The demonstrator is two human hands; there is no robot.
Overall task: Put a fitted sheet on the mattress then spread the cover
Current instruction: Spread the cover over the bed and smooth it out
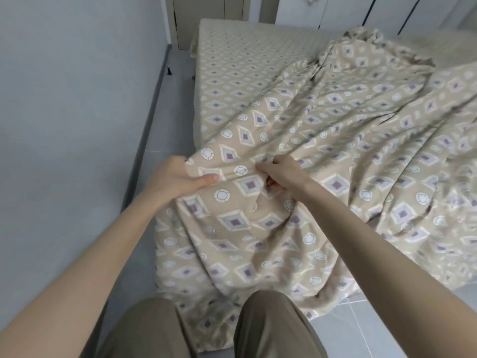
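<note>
Both hands are clamped on the same stretch of the cover (335, 140). The left hand (178, 179) pinches the edge with the thumb lying on top of the cloth and the fingers tucked out of sight under it. The right hand (280, 174), just beside it, is knuckles-up with its fingers curled into a bunched fold.

That beige cover, with its diamonds and circles, is pretty wrinkled. It runs from the grip across the near and right part of the bed, rises into a rumpled heap at the far right, and droops off the near end down to the floor (387, 319) by the person's olive trouser legs (271, 329).

The fitted sheet (232, 60), same print, lies flat and smooth over the far left of the mattress (204, 27). A pale wall (64, 99) with a grey skirting (152, 99) runs along the left, and there's a door (201, 9) at the far end.
</note>
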